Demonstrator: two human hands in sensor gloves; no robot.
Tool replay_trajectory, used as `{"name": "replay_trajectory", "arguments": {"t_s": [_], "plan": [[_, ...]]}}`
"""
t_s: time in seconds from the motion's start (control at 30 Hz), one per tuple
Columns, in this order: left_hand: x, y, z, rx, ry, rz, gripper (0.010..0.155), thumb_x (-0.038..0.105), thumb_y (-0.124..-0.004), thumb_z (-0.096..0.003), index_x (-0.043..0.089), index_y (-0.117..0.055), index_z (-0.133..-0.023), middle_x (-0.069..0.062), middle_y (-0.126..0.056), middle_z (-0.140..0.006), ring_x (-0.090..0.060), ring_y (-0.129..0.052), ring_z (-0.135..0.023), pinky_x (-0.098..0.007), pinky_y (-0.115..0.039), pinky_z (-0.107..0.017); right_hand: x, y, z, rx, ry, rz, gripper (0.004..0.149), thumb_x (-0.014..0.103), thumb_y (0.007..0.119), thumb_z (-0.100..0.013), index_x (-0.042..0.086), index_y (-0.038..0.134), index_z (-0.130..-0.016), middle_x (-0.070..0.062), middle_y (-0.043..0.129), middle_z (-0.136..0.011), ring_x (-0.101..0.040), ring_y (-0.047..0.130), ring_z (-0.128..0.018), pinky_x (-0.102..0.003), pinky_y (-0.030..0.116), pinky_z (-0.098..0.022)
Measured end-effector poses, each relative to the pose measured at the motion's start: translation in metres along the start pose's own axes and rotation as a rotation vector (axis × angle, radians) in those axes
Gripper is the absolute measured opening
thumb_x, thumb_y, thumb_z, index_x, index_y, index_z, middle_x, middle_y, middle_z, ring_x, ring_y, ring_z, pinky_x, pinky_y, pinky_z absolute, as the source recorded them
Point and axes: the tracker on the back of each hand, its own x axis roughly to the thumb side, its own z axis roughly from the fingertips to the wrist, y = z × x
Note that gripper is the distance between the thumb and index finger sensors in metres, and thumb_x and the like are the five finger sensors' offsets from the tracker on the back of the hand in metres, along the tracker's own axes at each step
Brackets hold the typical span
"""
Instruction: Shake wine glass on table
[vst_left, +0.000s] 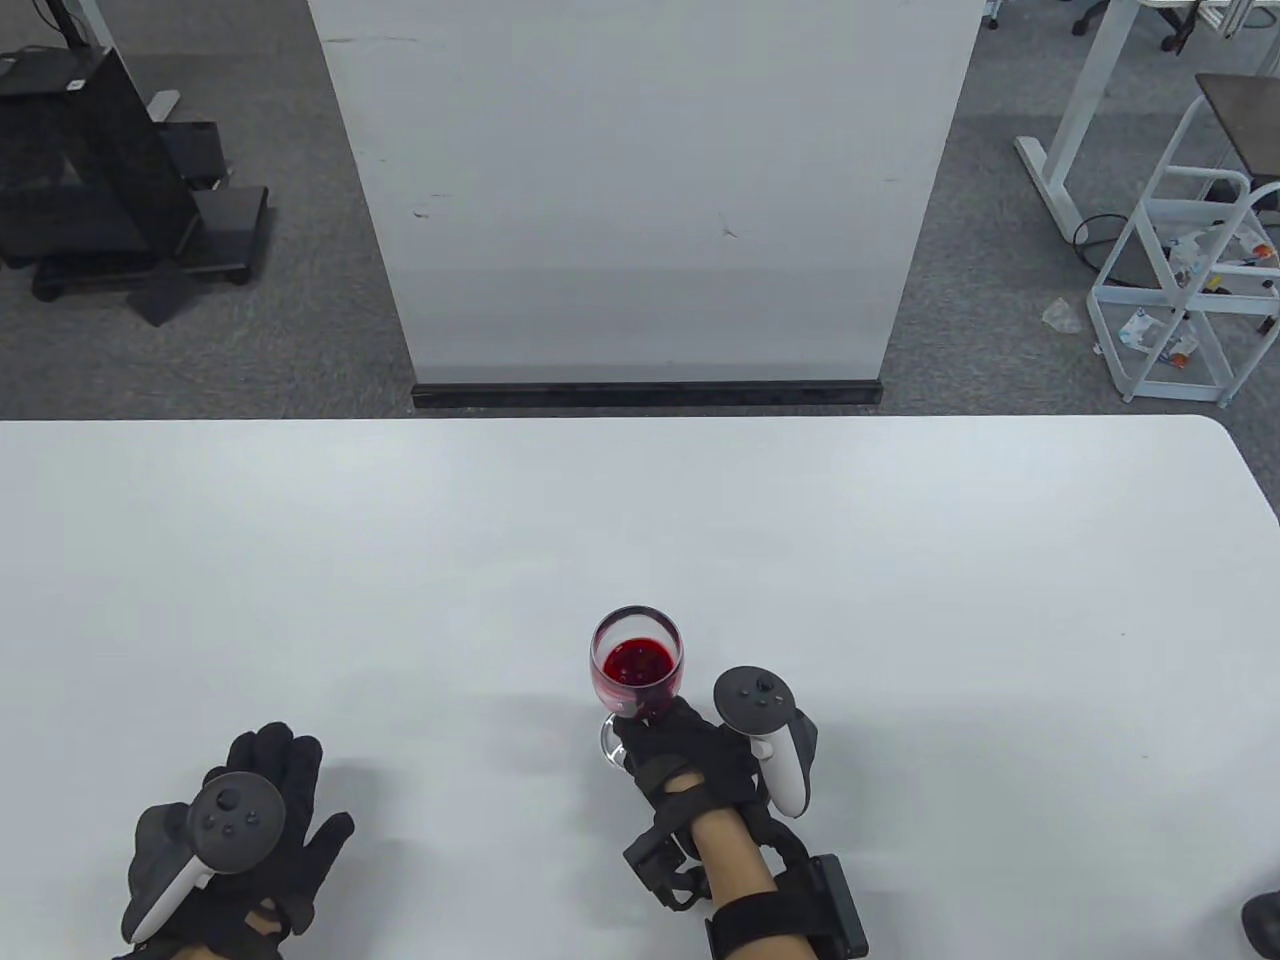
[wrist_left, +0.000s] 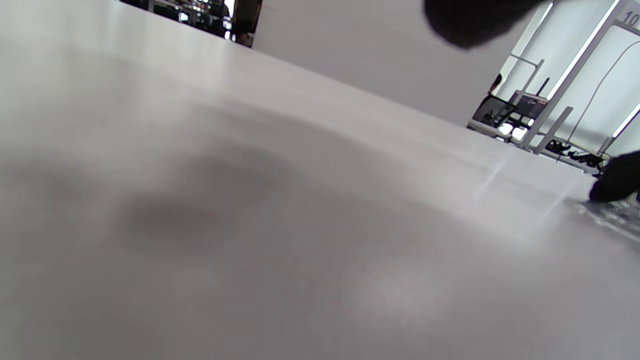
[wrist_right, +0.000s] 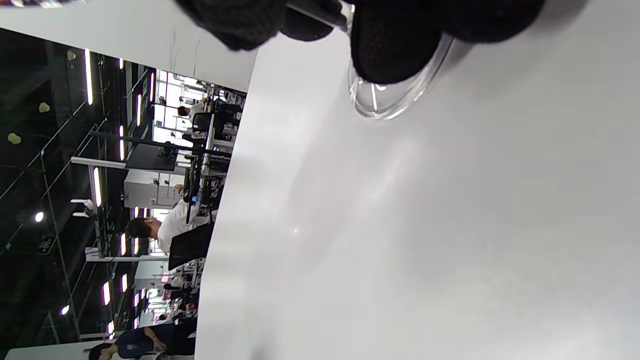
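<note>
A clear wine glass (vst_left: 636, 663) with red wine in its bowl stands near the front middle of the white table (vst_left: 640, 520). My right hand (vst_left: 675, 745) in a black glove grips it low down, around the stem just above the foot. The right wrist view shows my fingers (wrist_right: 395, 45) over the clear round foot (wrist_right: 390, 102), which sits on the table. My left hand (vst_left: 265, 810) rests flat on the table at the front left, fingers spread, holding nothing. The left wrist view shows one fingertip (wrist_left: 470, 20) and, far right, the glass foot (wrist_left: 612, 215).
A white panel (vst_left: 640, 190) stands behind the table's far edge. A white metal cart (vst_left: 1190, 280) and a desk leg are on the floor at the back right, black equipment (vst_left: 100, 170) at the back left.
</note>
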Motion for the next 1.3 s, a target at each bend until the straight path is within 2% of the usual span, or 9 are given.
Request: {"name": "replay_trajectory", "arguments": {"t_s": [0.17,0.33,0.47,0.6,0.7,0.87,1.0,1.13,1.3], "plan": [[0.001,0.001,0.001,0.008,-0.004,0.001,0.076,0.056,-0.061,-0.0466,0.029,-0.019,-0.104,0.003,-0.002,-0.112,-0.026,0.002,-0.104,-0.044,-0.003,-0.075,0.001,-0.001,0.001,-0.046,0.008,0.061,0.057,0.041,0.072,-0.054,0.019,0.050,-0.102,-0.009,0.042,-0.112,-0.024,0.078,-0.072,-0.040,0.074,-0.044],[0.001,0.001,0.001,0.007,-0.003,0.000,0.076,0.056,-0.061,-0.0466,0.029,-0.019,-0.104,0.003,-0.002,-0.112,-0.026,0.002,-0.104,-0.044,-0.003,-0.075,0.004,-0.001,0.001,0.043,0.010,0.074,0.055,0.040,0.075,-0.053,0.018,0.057,-0.100,-0.008,0.047,-0.111,-0.027,0.080,-0.069,-0.042,0.075,-0.043],[0.001,0.002,0.001,0.009,-0.006,0.008,0.076,0.056,-0.061,-0.0467,0.029,-0.019,-0.104,0.003,-0.002,-0.112,-0.026,0.003,-0.104,-0.044,-0.003,-0.075,0.001,-0.001,0.000,-0.051,0.006,0.049,0.057,0.040,0.072,-0.054,0.019,0.051,-0.102,-0.008,0.041,-0.112,-0.024,0.078,-0.071,-0.042,0.073,-0.046],[0.001,0.001,0.001,0.004,-0.004,0.004,0.076,0.056,-0.061,-0.0466,0.029,-0.019,-0.104,0.003,-0.002,-0.112,-0.026,0.002,-0.104,-0.044,-0.003,-0.075,0.004,-0.007,0.002,0.027,0.022,0.099,0.054,0.041,0.076,-0.052,0.018,0.060,-0.098,-0.008,0.050,-0.111,-0.027,0.080,-0.069,-0.042,0.075,-0.043],[0.000,0.001,0.001,0.006,-0.004,0.008,0.076,0.056,-0.061,-0.0467,0.029,-0.019,-0.104,0.003,-0.002,-0.112,-0.026,0.002,-0.104,-0.044,-0.003,-0.075,0.000,-0.006,0.002,-0.060,0.006,0.054,0.056,0.041,0.073,-0.054,0.018,0.054,-0.101,-0.009,0.045,-0.112,-0.024,0.079,-0.071,-0.041,0.074,-0.045],[0.000,0.001,0.000,-0.002,0.000,0.006,0.076,0.056,-0.061,-0.0467,0.029,-0.019,-0.104,0.003,-0.002,-0.112,-0.026,0.002,-0.104,-0.044,-0.003,-0.075,0.005,-0.009,0.002,0.056,0.028,0.111,0.054,0.042,0.077,-0.052,0.018,0.060,-0.098,-0.007,0.050,-0.111,-0.028,0.081,-0.069,-0.043,0.075,-0.043],[0.000,0.001,0.001,0.001,-0.001,0.008,0.076,0.056,-0.061,-0.0466,0.029,-0.019,-0.104,0.003,-0.002,-0.112,-0.026,0.003,-0.104,-0.044,-0.003,-0.075,-0.001,-0.005,0.001,-0.065,0.001,0.043,0.056,0.041,0.073,-0.053,0.019,0.054,-0.101,-0.008,0.045,-0.112,-0.024,0.080,-0.070,-0.041,0.075,-0.044],[0.000,0.002,0.001,0.001,0.003,0.009,0.076,0.056,-0.061,-0.0466,0.028,-0.019,-0.104,0.003,-0.002,-0.112,-0.026,0.002,-0.104,-0.044,-0.003,-0.075,0.004,-0.010,0.002,0.041,0.029,0.094,0.055,0.042,0.076,-0.052,0.018,0.059,-0.099,-0.007,0.049,-0.111,-0.027,0.081,-0.069,-0.043,0.075,-0.044],[0.000,0.000,-0.001,-0.009,0.004,0.003,0.076,0.056,-0.061,-0.0466,0.028,-0.019,-0.104,0.003,-0.002,-0.112,-0.026,0.002,-0.104,-0.044,-0.003,-0.075,-0.002,-0.007,0.000,-0.031,0.007,0.006,0.057,0.040,0.074,-0.053,0.018,0.053,-0.102,-0.008,0.042,-0.112,-0.025,0.079,-0.071,-0.042,0.074,-0.045]]}}
